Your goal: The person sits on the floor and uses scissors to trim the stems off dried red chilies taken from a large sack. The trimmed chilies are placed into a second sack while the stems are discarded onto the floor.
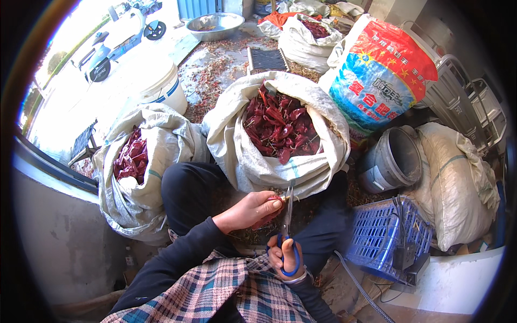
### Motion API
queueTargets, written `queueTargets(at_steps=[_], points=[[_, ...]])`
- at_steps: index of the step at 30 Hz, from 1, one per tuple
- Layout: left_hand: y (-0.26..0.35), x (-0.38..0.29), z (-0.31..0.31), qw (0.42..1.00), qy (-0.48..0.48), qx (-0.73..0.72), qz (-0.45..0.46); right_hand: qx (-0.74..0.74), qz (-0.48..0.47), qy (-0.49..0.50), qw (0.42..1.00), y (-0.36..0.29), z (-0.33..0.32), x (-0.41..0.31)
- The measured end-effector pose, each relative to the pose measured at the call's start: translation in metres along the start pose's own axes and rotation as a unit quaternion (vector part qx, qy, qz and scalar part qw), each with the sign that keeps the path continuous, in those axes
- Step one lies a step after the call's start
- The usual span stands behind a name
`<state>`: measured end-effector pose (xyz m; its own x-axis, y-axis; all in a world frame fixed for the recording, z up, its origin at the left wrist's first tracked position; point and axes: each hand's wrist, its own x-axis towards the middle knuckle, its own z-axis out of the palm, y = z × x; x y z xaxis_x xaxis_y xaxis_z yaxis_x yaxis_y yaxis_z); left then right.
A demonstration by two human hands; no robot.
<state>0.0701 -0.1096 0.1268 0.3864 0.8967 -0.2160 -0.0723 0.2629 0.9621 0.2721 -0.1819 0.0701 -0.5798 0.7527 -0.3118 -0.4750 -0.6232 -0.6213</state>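
My left hand (255,210) pinches a dried red chili pepper (264,220), its pale stem end pointing right. In my right hand (286,258) is a pair of scissors (288,218) with blue handles, my fingers and thumb through the loops. The blades point up and away from me, their upper part beside the chili's stem. Just beyond both hands, between my knees, a white woven sack (258,171) with a rolled rim holds many dried red chilies (282,125). Left of my knee, a second woven sack (177,137) holds more dark red chilies (132,159).
At right are a blue plastic crate (363,238) with cables, a grey bucket (373,169), a full sack (452,189) and a printed fertilizer sack (371,76). Farther off are a white bucket (175,95), a low stool (266,59), a metal basin (234,28) and another chili sack (299,46).
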Motion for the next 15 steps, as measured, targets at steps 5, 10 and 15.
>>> queueTargets(at_steps=[5, 10, 15], points=[[-0.006, -0.003, -0.007, 0.975, -0.07, -0.209, -0.037, -0.293, -0.116, 0.074, 0.946, -0.022, -0.004, 0.0], [-0.017, -0.002, -0.01, 0.97, -0.098, -0.218, -0.048, -0.634, -0.19, 0.106, 0.742, -0.052, -0.006, -0.003], [-0.019, -0.003, -0.008, 0.971, -0.11, -0.203, -0.056, -0.508, -0.144, 0.072, 0.846, -0.046, -0.01, -0.004]])
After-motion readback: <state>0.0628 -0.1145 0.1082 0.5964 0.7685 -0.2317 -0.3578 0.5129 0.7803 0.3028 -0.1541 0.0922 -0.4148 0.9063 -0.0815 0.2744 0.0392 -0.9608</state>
